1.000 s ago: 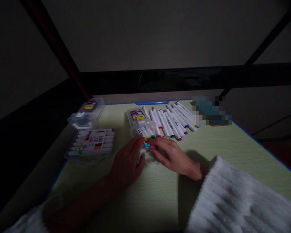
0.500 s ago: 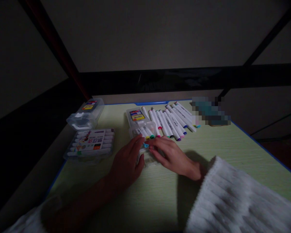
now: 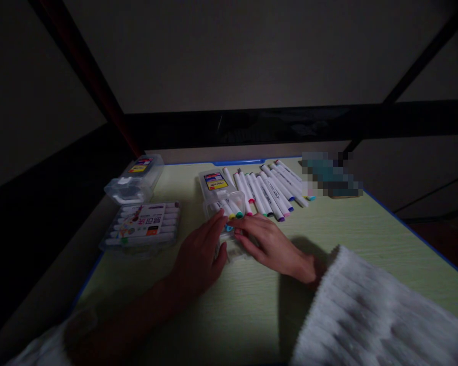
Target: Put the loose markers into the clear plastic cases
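A clear plastic marker case (image 3: 209,207) lies open in front of me, its lid with a yellow and blue label folded back. White markers with yellow, green and blue caps lie in it. My left hand (image 3: 202,249) rests at the case's left side, fingers stretched and thumb apart. From the right, my right hand (image 3: 269,246) reaches in with bent fingers on a blue-capped marker (image 3: 228,228) at the near end. The fingers hide most of that marker and part of the case's base.
Several loose white markers (image 3: 270,195) lie fanned out behind my right hand. To the left are a closed case full of markers (image 3: 143,226) and another clear case (image 3: 132,185). A blurred-out teal item (image 3: 330,175) sits at the far right. The table (image 3: 229,310) has a blue edge.
The blue-capped marker between my fingertips has shifted very slightly, and less of its cap shows. Both hands stay almost in place.
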A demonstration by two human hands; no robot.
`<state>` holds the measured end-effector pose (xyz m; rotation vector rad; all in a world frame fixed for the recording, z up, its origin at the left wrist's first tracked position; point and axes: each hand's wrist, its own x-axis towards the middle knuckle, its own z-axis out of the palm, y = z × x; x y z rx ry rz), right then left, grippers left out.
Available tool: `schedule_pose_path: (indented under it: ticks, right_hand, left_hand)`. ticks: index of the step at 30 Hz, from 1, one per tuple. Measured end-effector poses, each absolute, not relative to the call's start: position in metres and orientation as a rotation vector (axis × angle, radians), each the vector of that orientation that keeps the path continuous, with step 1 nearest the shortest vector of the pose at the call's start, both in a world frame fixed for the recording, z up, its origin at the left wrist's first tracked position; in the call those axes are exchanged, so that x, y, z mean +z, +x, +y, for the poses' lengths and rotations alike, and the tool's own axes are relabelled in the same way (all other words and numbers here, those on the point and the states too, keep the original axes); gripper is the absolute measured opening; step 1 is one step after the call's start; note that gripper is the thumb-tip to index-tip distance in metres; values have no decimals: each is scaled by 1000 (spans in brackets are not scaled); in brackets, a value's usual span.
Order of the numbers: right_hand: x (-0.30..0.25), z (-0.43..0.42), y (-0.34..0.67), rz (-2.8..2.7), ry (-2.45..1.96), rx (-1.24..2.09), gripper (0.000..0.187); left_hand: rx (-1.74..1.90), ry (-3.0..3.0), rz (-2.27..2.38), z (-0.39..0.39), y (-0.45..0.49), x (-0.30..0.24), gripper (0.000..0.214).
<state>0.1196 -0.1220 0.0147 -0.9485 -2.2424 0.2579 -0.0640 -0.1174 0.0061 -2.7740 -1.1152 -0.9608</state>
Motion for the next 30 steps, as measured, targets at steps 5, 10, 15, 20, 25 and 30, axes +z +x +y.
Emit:
schedule_pose_path:
  ticks: [5, 10, 15, 20, 25, 30]
  right_hand:
    - [14, -122, 120, -2252, -952, 300, 28]
    - [14, -121, 119, -2255, -954, 296, 29]
    - [14, -122, 119, -2249, -944, 292, 29]
    - [14, -121, 119, -2254, -946, 299, 28]
    - [14, -121, 119, -2247, -947, 288, 29]
    - [15, -121, 119, -2255, -969, 301, 30]
  left_hand:
    - [-968, -2781, -1113, -117, -64, 6, 46]
    - [-947, -2808, -1169, -119, -63, 7, 45]
    - [-971, -2806, -1251, -121, -61, 10, 42]
    - [-978, -2817, -1248, -120, -60, 11, 40]
    - [-979, -2834, -1229, -120, -61, 10, 42]
    - [-974, -2837, -1239, -121, -62, 10, 43]
